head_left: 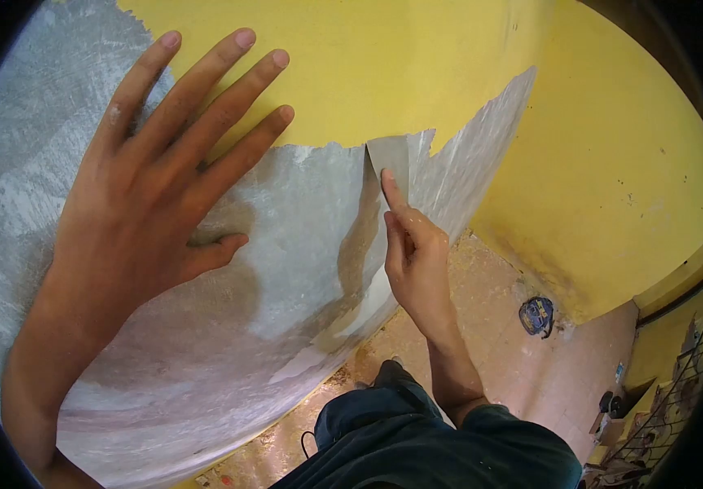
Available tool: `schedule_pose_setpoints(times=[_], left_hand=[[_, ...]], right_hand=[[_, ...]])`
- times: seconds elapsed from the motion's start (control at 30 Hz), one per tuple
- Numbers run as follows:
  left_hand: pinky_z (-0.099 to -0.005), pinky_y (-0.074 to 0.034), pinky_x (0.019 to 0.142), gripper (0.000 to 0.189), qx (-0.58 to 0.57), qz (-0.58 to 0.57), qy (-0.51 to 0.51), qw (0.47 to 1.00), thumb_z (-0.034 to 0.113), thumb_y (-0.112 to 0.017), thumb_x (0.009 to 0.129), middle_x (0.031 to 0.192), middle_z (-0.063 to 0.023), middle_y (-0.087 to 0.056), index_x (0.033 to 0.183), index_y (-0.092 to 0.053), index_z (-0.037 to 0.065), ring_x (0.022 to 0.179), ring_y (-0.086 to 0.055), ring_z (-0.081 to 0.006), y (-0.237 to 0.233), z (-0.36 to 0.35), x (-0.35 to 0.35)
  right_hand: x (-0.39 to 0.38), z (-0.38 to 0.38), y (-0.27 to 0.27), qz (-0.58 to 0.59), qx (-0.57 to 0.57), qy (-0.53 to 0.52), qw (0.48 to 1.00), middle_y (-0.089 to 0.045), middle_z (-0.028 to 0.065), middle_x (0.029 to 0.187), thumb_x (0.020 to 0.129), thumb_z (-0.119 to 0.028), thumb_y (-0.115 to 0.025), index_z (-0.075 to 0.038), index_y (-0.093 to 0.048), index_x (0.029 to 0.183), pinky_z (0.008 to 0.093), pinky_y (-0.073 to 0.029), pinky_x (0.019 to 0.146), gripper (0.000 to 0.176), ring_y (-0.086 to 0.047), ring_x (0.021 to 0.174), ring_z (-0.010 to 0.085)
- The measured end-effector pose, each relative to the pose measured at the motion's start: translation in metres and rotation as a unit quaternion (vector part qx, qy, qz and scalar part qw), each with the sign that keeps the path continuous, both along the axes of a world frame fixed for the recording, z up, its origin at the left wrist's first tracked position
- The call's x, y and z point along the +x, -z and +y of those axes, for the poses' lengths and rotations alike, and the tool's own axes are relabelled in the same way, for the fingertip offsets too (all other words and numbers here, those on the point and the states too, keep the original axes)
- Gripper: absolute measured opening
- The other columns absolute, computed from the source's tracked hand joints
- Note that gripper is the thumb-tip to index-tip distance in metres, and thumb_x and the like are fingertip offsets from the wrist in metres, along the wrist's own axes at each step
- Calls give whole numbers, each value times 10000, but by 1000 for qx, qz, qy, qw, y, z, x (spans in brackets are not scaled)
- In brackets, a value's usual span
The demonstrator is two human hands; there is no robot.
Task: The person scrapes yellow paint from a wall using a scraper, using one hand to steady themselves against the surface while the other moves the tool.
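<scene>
Left hand (156,187): open, palm flat against the wall (612,163), all four fingers spread upward, thumb stretched out to the side. It holds nothing. The fingertips lie across the ragged line where the grey coat (286,269) meets the yellow paint (351,57).

Right hand (417,261): grip closed on a scraper (391,156). The forefinger lies straight along the blade and the other fingers are curled below it. The handle is hidden inside the hand, so only the flat, pale blade shows.

Scraper position: blade pressed against the wall, its top edge at the boundary between grey and yellow, to the right of the left hand and apart from it. A shadow falls on the grey coat just left of the blade.

Wall: grey covers the left and lower part, with pale streaks in it. Yellow covers the top and the adjoining wall at right.

Below: a dark trouser leg (400,432) in front of the wall and a mottled, spattered floor (514,367). A small blue object (537,315) lies near the foot of the yellow wall. There is clutter at the far lower right, too small to identify.
</scene>
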State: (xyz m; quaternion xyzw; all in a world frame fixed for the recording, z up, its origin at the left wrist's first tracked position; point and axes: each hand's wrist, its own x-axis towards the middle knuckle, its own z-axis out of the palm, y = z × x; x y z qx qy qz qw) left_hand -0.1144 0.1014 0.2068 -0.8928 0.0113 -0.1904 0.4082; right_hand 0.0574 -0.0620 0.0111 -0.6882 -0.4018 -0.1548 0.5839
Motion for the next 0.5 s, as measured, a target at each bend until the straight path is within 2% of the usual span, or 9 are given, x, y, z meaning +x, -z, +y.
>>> schedule_pose_setpoints(times=[0.1,0.2,0.27,0.3,0.37,0.5], left_hand=[[-518,-104,1350,1182,13,0,-8,1000,553,-973,488,1704,-8,-324,1539,-494,307,1604,-221,-240,1,3,-1],[-517,-98,1351,1186,15,-1,-13,1000,562,-971,496,1705,-9,-322,1547,-480,312,1605,-217,-242,2,4,-1],[-517,-95,1351,1187,15,4,-12,1000,565,-969,501,1705,-9,-322,1551,-475,314,1605,-217,-244,3,4,-1],[-516,-92,1351,1184,14,4,-10,1000,568,-968,507,1704,-8,-322,1551,-474,312,1604,-217,-245,4,4,-1],[-515,-89,1351,1181,15,3,-8,1000,571,-967,512,1704,-8,-322,1552,-473,309,1604,-217,-245,3,3,-1],[-511,-91,1352,1167,17,10,-11,1000,568,-961,523,1702,-9,-323,1549,-474,303,1602,-219,-245,0,-1,-2]], right_hand=[[-4,-1,11,-23,0,-1,1000,-445,105,708,1004,82,-560,-122,-576,1513,286,-386,593,549,-392,638,135],[-8,-2,14,39,-36,-16,998,-438,106,714,1005,83,-556,-123,-565,1522,274,-387,600,557,-391,644,132],[4,4,6,-11,10,-4,1000,-527,162,701,962,94,-591,-144,-560,1531,377,-458,620,617,-517,607,264],[6,6,2,-9,10,-4,1000,-527,162,701,962,94,-591,-144,-560,1531,377,-458,620,617,-517,607,264],[7,9,-7,-13,20,12,1000,-450,109,730,1002,88,-555,-139,-566,1525,264,-389,610,570,-393,650,133],[0,0,3,-7,-17,-7,1000,-469,116,734,996,89,-562,-142,-566,1526,269,-398,611,577,-402,652,131]])
